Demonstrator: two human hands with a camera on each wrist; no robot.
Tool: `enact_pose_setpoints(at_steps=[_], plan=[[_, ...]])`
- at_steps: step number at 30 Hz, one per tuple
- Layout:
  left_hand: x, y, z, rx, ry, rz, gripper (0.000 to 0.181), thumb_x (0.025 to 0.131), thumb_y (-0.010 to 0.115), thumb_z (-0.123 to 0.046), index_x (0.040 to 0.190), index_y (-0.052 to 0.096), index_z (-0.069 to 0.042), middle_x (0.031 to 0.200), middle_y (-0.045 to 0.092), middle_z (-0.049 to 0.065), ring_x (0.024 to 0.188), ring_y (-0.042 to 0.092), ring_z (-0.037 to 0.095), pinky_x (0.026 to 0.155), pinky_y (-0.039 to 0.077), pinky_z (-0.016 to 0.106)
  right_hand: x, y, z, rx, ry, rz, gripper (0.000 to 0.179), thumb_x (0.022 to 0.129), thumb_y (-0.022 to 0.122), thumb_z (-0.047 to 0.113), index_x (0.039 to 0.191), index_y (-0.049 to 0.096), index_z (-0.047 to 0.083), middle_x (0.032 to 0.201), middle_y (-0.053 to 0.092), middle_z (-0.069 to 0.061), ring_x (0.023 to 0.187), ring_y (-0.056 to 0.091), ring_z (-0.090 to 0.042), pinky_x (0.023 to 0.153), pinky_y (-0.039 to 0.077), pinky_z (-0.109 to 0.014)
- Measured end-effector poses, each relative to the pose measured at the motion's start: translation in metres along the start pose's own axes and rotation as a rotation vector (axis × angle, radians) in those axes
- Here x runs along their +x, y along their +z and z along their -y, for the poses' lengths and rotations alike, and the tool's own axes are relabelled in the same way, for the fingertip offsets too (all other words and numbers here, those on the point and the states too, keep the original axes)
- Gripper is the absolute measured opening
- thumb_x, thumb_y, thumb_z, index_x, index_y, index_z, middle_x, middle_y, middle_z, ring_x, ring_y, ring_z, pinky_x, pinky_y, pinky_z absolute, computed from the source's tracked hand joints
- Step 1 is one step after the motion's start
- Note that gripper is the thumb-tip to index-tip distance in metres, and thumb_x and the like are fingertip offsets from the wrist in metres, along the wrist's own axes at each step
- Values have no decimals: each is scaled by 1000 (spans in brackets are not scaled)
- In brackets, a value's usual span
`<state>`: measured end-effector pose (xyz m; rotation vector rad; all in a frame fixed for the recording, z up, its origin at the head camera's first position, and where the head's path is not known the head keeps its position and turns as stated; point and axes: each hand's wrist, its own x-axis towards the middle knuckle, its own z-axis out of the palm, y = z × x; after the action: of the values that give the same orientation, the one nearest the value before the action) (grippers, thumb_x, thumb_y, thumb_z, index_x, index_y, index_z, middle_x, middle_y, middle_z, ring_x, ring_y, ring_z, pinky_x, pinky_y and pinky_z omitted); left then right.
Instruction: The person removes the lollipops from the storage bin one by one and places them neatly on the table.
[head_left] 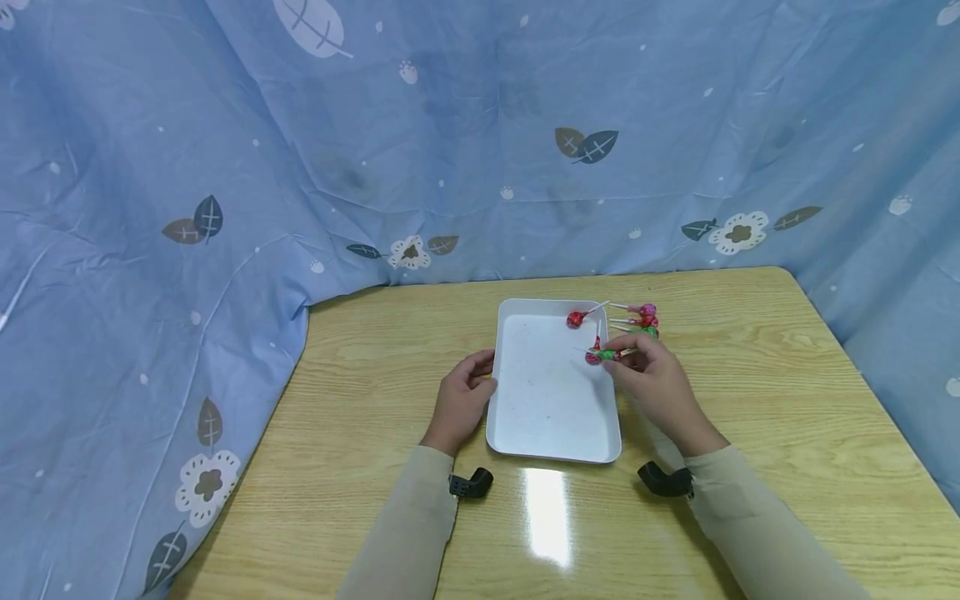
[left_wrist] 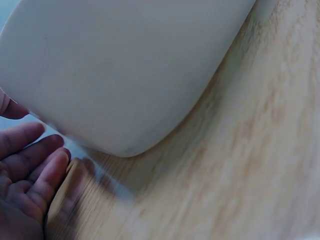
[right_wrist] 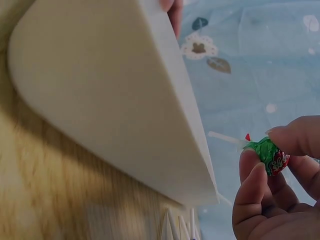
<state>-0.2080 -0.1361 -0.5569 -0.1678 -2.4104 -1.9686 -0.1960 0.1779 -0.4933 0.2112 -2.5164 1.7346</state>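
green and red lollipop (right_wrist: 270, 153), white tray (head_left: 551, 404)

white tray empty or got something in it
Not empty: in the head view, a red lollipop lies in the white tray near its far right corner.

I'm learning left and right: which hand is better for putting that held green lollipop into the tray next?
Probably the right hand: it pinches the green lollipop at the right edge of the white tray. The left hand is at the opposite edge, holding no lollipop.
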Motion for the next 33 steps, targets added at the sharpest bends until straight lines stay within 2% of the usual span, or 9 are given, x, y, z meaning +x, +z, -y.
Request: enact_pose_setpoints(at_steps=[10,24,33], plan=[[0,0,1,-3,-7,1,47,102,65,-7,150,65,-6,135,71,6,111,70,22,96,58,36,-10,-11,-4,-43,28,-26,27,105,73,11,130,69,1,120,65,-16,98,61,-25,70,54,-26],[1,1,-2,-17,7,-9,46,102,67,-6,148,66,-5,133,72,10,106,71,24,91,59,35,-18,-14,-12,-11,1,-37,27,104,73,5,129,68,-2,120,65,-19,96,62,-21,73,53,-22],[1,2,0,-15,15,-10,46,102,68,-4,148,67,-6,132,72,11,106,71,25,91,58,34,-20,-19,-15,-15,22,-59,28,104,73,7,131,69,-1,122,64,-18,94,64,-18,69,54,-23]])
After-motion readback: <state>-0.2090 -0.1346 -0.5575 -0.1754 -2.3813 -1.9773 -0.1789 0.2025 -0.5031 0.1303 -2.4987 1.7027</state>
